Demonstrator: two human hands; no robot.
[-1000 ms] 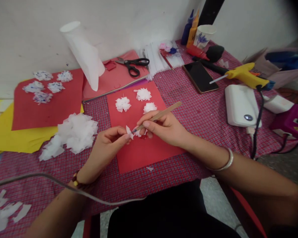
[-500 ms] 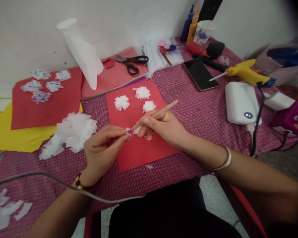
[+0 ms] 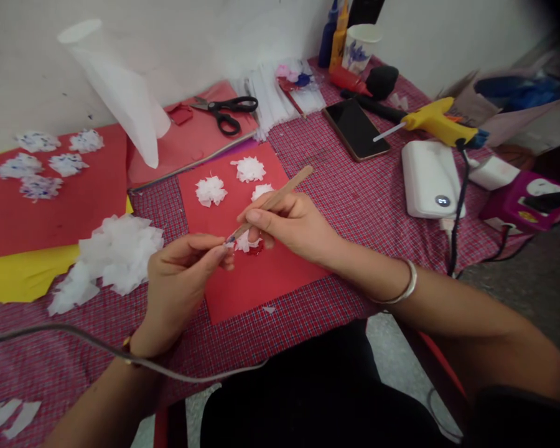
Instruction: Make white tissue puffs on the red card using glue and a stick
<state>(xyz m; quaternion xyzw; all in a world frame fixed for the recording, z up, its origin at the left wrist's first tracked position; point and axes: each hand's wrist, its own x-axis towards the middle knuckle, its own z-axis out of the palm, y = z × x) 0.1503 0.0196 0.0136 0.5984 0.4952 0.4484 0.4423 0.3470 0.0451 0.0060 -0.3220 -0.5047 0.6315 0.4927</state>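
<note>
My right hand (image 3: 303, 230) is closed round a flat wooden stick (image 3: 289, 188), held slantwise with its dark lower tip down to the left. At that tip, my left hand (image 3: 180, 274) pinches a small scrap of white tissue paper (image 3: 229, 244), mostly covered by the fingertips. Under the hands lies a sheet of red paper (image 3: 261, 280). A partly formed white tissue flower (image 3: 245, 242) rests on it below the stick, beside a dark red wet-looking patch. Farther up the sheet are several white tissue flowers (image 3: 211, 190), one partly behind my right hand.
White tissue pieces (image 3: 121, 252) are heaped left of my left hand. Blue-speckled flowers (image 3: 41, 186) sit on another red sheet. Scissors (image 3: 228, 112), a phone (image 3: 357, 129), a yellow glue gun (image 3: 441, 121) and a white power bank (image 3: 432, 177) lie beyond. A cable (image 3: 168, 368) crosses my left forearm.
The camera view has shifted, so the table's things appear farther left. The stick's tip now meets the scrap at my left fingertips, and the red patch by the flower has come into sight.
</note>
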